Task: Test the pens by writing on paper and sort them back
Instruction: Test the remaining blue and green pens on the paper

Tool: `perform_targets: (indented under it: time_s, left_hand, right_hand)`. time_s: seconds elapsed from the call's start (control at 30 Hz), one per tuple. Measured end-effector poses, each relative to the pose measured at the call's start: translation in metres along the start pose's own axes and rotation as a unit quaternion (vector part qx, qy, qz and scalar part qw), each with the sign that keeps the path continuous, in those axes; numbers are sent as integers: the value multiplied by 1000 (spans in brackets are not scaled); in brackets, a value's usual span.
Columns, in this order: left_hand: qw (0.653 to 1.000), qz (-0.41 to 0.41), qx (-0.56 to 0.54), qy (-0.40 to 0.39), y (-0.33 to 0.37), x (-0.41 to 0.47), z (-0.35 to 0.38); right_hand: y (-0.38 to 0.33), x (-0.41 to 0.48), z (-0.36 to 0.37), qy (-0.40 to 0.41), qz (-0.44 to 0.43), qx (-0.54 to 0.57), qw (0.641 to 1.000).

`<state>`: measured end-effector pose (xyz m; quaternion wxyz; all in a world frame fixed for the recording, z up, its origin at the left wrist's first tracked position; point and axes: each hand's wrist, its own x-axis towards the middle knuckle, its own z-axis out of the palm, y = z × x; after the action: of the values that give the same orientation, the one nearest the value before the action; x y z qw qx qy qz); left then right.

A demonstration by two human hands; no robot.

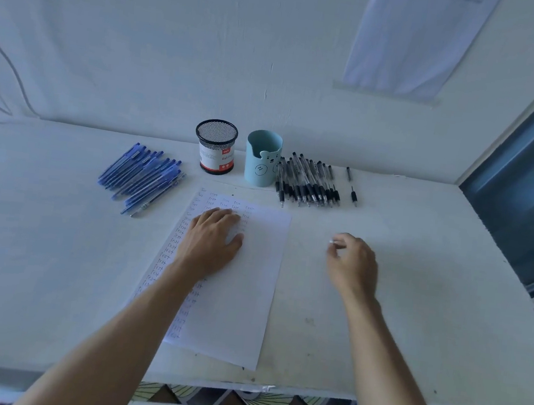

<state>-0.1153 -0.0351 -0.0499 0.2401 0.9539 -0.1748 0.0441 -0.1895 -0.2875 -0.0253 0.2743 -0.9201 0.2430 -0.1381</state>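
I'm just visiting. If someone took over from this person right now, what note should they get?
Left hand lies flat on the paper; right hand hovers beside it, fingers curled, contents unclear.
Blue pens lie left of the mesh cup, black pens right of the teal cup.
Done: many "test" marks written.
Left: no pen shows in either cup, so sorting back remains.

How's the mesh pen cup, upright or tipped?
Upright: mesh pen cup stands on its base, rim up, beside the teal cup.
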Motion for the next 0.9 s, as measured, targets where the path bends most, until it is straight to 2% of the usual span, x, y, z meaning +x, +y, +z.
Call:
perform_targets:
  time_s: [0.13, 0.23, 0.4, 0.47, 0.53, 0.6, 0.7, 0.8, 0.9]
  left_hand:
    - [999, -17, -47, 11, -2, 2, -3]
    - [994, -41, -91, 31, -3, 0, -6]
    - [993, -16, -108, 49, -8, 1, -4]
    - [993, -5, -102, 53, -11, 2, 0]
    - [995, -9, -87, 46, -11, 1, 1]
    - [996, -3, -68, 53, -9, -1, 1]
    - [994, 35, -73, 72, -9, -6, 1]
    - [993, 77, -75, 38, -8, -9, 2]
    - [994, 106, -1, -18, -6, -8, 1]
  right_hand:
    - [-55, -12, 18, -95, -17, 130, 987]
    - [-81, -19, 41, -132, -19, 141, 981]
    - [-90, -24, 62, -105, -37, -12, 994]
    - [-89, -22, 61, -105, -41, -8, 994]
    - [-84, -20, 59, -113, -49, 44, 991]
    - [-71, -18, 57, -108, -86, 56, 989]
    - [-51, -18, 50, -102, -171, -49, 979]
    - [-38, -18, 42, -168, -187, -131, 959]
    - [-28, -19, 43, -168, -182, -126, 961]
